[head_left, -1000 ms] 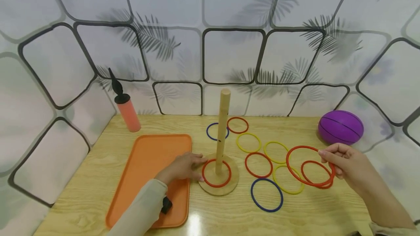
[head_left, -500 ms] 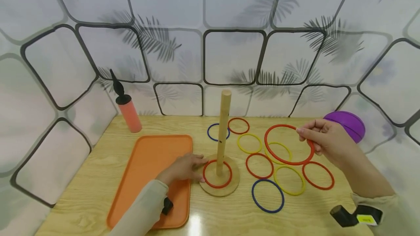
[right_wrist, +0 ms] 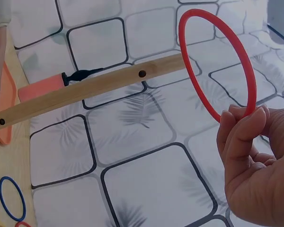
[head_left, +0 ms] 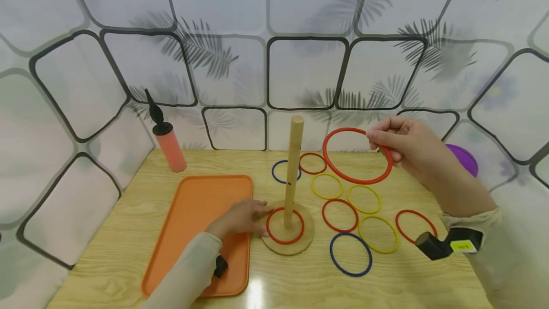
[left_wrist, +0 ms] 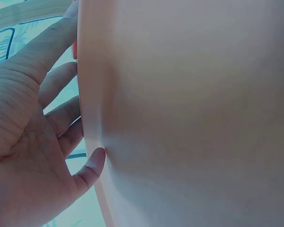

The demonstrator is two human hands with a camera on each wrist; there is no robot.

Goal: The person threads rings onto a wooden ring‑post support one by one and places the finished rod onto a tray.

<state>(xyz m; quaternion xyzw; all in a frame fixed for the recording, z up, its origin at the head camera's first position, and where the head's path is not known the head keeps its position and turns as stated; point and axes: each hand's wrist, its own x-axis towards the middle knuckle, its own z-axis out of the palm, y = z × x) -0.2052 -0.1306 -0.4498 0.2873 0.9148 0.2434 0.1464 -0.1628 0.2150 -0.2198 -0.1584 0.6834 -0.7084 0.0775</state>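
Note:
My right hand (head_left: 407,144) pinches a red ring (head_left: 364,182) by its right side, in the air to the right of the wooden post (head_left: 294,156). In the right wrist view the ring (right_wrist: 249,75) stands tilted between thumb and fingers, near the post's top end. My left hand (head_left: 241,218) rests at the left edge of the post's round wooden base (head_left: 280,250), fingers loosely spread. Another red ring (head_left: 285,242) lies around the post on that base. In the left wrist view, the left hand's fingers reach past an orange edge, so their contact is partly hidden.
Several rings lie on the table right of the post, among them a blue ring (head_left: 333,260) and a yellow ring (head_left: 398,240). An orange tray (head_left: 206,199) is under the left forearm. A pink hand pump (head_left: 170,151) stands back left. A purple ball (head_left: 465,159) is partly hidden.
My right hand has lifted the red ring and carried it up and left toward the post, covering more of the purple ball. My left hand has stayed by the base.

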